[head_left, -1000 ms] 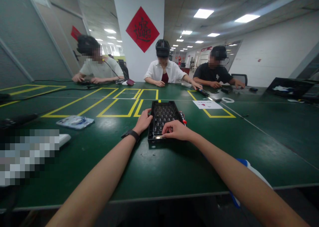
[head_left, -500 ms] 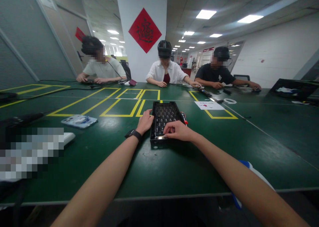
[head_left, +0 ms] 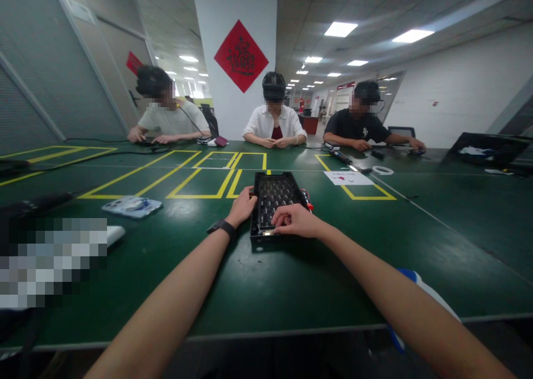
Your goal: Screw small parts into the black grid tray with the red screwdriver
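A black rectangular plastic case (head_left: pixel 255 223) lies on the green table, its open top showing rows of small metallic-looking parts. My left hand (head_left: pixel 242 209), with a dark band on the wrist, grips the left wall of the case from outside. Over the near right part of the case, my right hand (head_left: pixel 296 221) is bent down with thumb and fingers pinched together. What lies between those fingertips, if anything, is too small to make out. Just left of them, a small bright piece (head_left: pixel 267 233) sits at the near end of the case. Red and black leads (head_left: pixel 308 200) stick out at its right side.
A phone (head_left: pixel 132 206) lies left on the green table (head_left: pixel 316 290), near a blurred-out white object (head_left: pixel 112 235). Yellow tape outlines, a paper sheet (head_left: pixel 348 178) and a tape roll (head_left: pixel 382 170) are farther off. Three people sit opposite. A blue-and-white object (head_left: pixel 428 293) is at the near right edge.
My hands and the case hold nearly the same places, with the view shifted slightly. The person opposite in the middle has drawn an outstretched arm back, bringing both hands together.
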`<control>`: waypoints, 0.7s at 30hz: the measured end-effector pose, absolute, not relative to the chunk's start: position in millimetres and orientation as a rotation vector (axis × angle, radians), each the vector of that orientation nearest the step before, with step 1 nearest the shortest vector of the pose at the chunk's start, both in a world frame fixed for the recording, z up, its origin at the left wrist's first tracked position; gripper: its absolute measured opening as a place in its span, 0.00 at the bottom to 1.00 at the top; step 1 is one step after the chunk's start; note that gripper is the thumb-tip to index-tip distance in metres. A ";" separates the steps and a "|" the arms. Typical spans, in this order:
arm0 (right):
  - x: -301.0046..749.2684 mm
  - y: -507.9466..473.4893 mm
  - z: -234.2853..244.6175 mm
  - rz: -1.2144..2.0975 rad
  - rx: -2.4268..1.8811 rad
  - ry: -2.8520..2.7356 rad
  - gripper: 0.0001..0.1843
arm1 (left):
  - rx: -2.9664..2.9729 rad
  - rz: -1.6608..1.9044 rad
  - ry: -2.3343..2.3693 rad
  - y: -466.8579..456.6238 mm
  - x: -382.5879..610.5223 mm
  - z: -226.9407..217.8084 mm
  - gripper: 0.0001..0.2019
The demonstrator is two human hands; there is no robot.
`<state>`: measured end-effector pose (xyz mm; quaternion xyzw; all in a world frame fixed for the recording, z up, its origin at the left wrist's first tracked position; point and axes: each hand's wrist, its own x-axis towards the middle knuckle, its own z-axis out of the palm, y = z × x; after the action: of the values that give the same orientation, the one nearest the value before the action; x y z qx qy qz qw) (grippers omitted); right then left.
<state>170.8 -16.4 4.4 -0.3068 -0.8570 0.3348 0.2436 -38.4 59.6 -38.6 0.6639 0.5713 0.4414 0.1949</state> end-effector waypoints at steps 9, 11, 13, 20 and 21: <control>169.0 -15.1 5.4 0.882 -0.818 -2.359 0.17 | 1.858 1.230 1.593 59.2 -39.9 -39.4 0.21; 169.1 -15.2 5.1 0.897 -0.830 -2.353 0.17 | 1.860 1.228 1.596 58.9 -39.9 -39.4 0.21; 169.4 -15.3 4.7 0.909 -0.834 -2.343 0.18 | 1.859 1.225 1.594 58.7 -39.8 -39.3 0.21; 169.8 -15.7 5.1 0.912 -0.830 -2.354 0.16 | 1.855 1.223 1.588 59.2 -39.8 -39.6 0.21; 169.8 -15.8 5.3 0.903 -0.826 -2.356 0.16 | 1.857 1.220 1.591 59.4 -39.9 -39.7 0.21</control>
<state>169.8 -15.8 5.3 -0.3020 -0.8613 0.3299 0.2410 -39.9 59.4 -39.7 0.6655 0.5699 0.4372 0.2029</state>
